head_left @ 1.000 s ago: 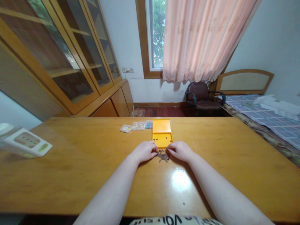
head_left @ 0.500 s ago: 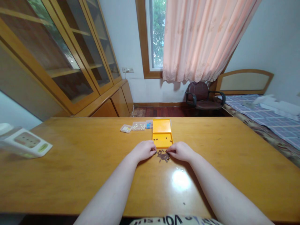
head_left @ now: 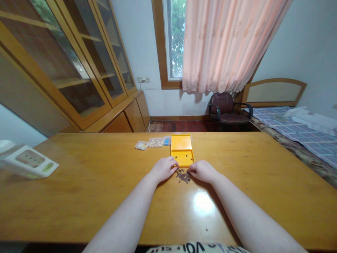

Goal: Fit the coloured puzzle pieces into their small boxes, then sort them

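Observation:
A loose pile of small brown pieces (head_left: pixel 183 176) lies on the wooden table, just in front of an open yellow box (head_left: pixel 182 143). My left hand (head_left: pixel 165 169) is at the pile's left edge, its fingers bent over the near left corner of the box and closed at the tips. On the other side, my right hand (head_left: pixel 202 171) rests beside the pile with thumb and fingers pinched together. Something dark shows at the fingertips of each hand, too small to make out. A few brown pieces sit inside the box's near half.
Left of the yellow box stand clear plastic boxes, one with blue pieces (head_left: pixel 166 141), one with pale pieces (head_left: pixel 155 142), and a smaller one (head_left: pixel 141 145). A white container (head_left: pixel 31 161) lies at the table's left. One stray brown piece (head_left: pixel 206 229) is near the front edge.
My left hand has moved slightly right, over the box's near left corner and closer to the pile. My right hand has barely moved.

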`<state>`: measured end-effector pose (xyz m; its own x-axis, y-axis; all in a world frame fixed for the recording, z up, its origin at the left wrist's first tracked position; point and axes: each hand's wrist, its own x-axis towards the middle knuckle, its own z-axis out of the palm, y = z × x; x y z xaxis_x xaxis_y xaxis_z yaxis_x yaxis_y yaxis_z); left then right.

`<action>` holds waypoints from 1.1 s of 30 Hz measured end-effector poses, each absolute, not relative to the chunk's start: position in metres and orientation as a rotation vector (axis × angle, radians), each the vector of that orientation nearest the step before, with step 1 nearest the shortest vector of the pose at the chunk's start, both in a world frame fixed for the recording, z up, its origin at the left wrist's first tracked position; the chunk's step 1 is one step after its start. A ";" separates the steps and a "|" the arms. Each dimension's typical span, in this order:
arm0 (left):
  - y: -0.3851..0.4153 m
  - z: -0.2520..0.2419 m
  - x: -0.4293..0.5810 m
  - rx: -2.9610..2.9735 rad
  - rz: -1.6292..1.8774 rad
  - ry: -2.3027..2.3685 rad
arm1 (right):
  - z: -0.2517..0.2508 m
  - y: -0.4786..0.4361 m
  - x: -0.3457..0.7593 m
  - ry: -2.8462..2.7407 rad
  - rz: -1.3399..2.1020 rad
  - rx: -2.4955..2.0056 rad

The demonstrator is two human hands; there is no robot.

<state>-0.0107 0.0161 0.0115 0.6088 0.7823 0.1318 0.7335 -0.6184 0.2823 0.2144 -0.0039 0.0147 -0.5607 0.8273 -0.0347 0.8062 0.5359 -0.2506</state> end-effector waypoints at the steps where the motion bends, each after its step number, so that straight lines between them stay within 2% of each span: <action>1: 0.016 0.011 -0.010 2.653 0.325 1.215 | 0.015 -0.004 0.214 -2.680 0.352 -1.438; 9: 0.016 0.007 -0.009 2.657 0.224 1.174 | 0.013 -0.004 0.213 -2.649 0.332 -1.435; 17: 0.016 0.009 -0.008 2.626 0.230 1.198 | 0.001 0.003 0.220 -2.271 0.253 -1.507; 28: 0.015 0.014 -0.008 2.678 0.213 1.194 | 0.014 -0.011 0.202 -2.657 0.468 -1.298; 33: 0.015 0.015 -0.009 2.685 0.224 1.217 | 0.015 -0.010 0.204 -2.665 0.414 -1.388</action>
